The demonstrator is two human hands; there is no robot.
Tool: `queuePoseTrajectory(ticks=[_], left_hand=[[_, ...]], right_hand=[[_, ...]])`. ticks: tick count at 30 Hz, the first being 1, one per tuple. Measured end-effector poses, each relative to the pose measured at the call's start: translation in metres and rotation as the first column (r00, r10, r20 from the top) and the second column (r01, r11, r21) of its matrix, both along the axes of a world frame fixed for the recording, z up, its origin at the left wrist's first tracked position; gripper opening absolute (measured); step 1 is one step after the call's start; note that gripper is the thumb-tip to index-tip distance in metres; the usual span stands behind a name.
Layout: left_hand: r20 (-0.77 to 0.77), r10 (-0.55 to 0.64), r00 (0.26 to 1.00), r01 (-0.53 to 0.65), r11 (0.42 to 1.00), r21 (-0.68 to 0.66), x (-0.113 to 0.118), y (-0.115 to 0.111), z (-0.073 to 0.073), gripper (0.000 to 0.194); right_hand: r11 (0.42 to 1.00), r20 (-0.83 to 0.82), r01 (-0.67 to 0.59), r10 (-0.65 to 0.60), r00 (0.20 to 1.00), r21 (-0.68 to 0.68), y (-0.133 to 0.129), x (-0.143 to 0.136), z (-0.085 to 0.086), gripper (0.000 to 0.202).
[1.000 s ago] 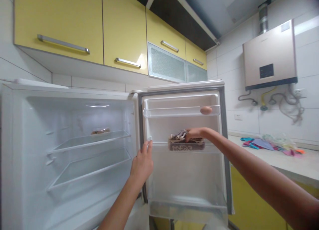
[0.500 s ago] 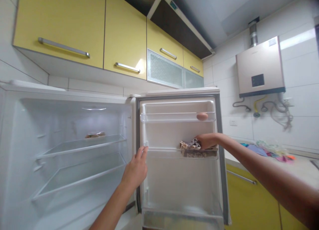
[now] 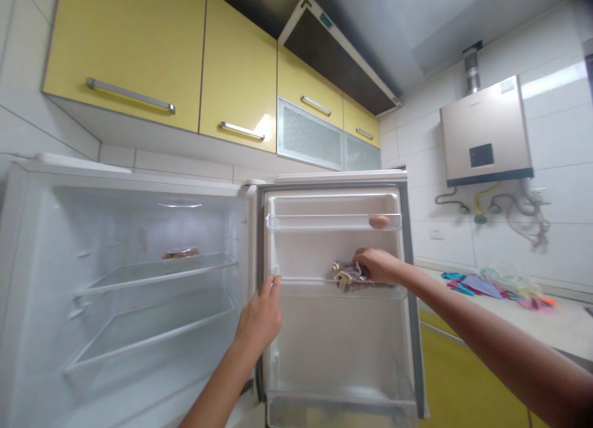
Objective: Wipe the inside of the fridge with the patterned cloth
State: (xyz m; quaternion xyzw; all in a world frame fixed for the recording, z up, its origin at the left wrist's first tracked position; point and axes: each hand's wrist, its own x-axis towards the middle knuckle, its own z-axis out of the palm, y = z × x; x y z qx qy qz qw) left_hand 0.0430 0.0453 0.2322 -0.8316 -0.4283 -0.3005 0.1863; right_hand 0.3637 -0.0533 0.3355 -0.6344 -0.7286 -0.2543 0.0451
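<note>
An open fridge has its door swung out to the right. My right hand is closed on a crumpled brown patterned cloth at the middle door shelf. Part of the cloth hangs over the shelf's clear front. My left hand is at the hinge side of the door, its fingertips by the left end of that same shelf; the fingers point up and nothing shows in them. An egg lies in the upper door shelf.
Inside the fridge, a small brown item lies on the upper glass shelf. Yellow cabinets hang above. On the right, colourful cloths lie on the counter, under a water heater.
My right hand has shifted slightly left along the middle door shelf, and the cloth is bunched more and less of it lies inside the shelf. The view has moved slightly.
</note>
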Motion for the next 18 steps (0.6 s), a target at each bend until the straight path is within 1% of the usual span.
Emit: queuePoseTrajectory(ticks=[2,4,5,7,8,9,10,11,13,15,18], left_hand=[[0.003,0.018,1.000,-0.018,1.000,0.002,0.002,0.000,-0.001,0.065],[0.010,0.030,1.000,-0.030,1.000,0.005,0.005,0.000,-0.003,0.065],[0.014,0.033,0.999,-0.033,0.999,0.009,0.006,0.000,-0.003,0.065],[0.022,0.029,0.999,-0.030,0.999,0.020,0.007,0.001,-0.005,0.065],[0.026,0.024,0.999,-0.025,0.999,0.026,0.007,0.001,-0.005,0.065],[0.028,0.021,0.999,-0.022,0.999,0.027,0.006,0.002,-0.005,0.065],[0.029,0.017,0.999,-0.018,0.999,0.029,0.005,0.002,-0.005,0.065],[0.028,0.011,1.000,-0.011,0.999,0.030,0.004,0.002,-0.005,0.066],[0.022,-0.003,1.000,0.003,1.000,0.029,0.002,0.003,-0.003,0.066],[0.015,-0.013,1.000,0.013,1.000,0.022,0.001,0.003,-0.002,0.065],[0.020,-0.022,1.000,0.022,1.000,0.006,0.000,0.004,-0.001,0.064]], right_hand=[[0.997,0.034,-0.002,0.000,0.999,0.078,-0.006,0.000,-0.003,0.030],[0.975,0.111,-0.017,-0.007,0.994,0.221,-0.011,0.004,-0.008,0.034],[0.947,0.162,-0.034,-0.019,0.987,0.318,-0.014,0.008,-0.012,0.034],[0.860,0.259,-0.082,-0.059,0.964,0.503,-0.016,0.017,-0.018,0.031],[0.822,0.291,-0.100,-0.082,0.953,0.561,-0.016,0.022,-0.020,0.029],[0.806,0.309,-0.107,-0.098,0.946,0.582,-0.016,0.026,-0.021,0.028],[0.811,0.322,-0.107,-0.105,0.941,0.576,-0.016,0.030,-0.021,0.029],[0.830,0.328,-0.098,-0.107,0.938,0.549,-0.015,0.032,-0.020,0.030],[0.883,0.305,-0.051,-0.106,0.946,0.466,-0.015,0.032,-0.015,0.033],[0.929,0.209,0.043,-0.127,0.970,0.366,-0.015,0.028,-0.010,0.037],[0.960,0.061,0.164,-0.183,0.981,0.228,-0.015,0.020,-0.006,0.037]])
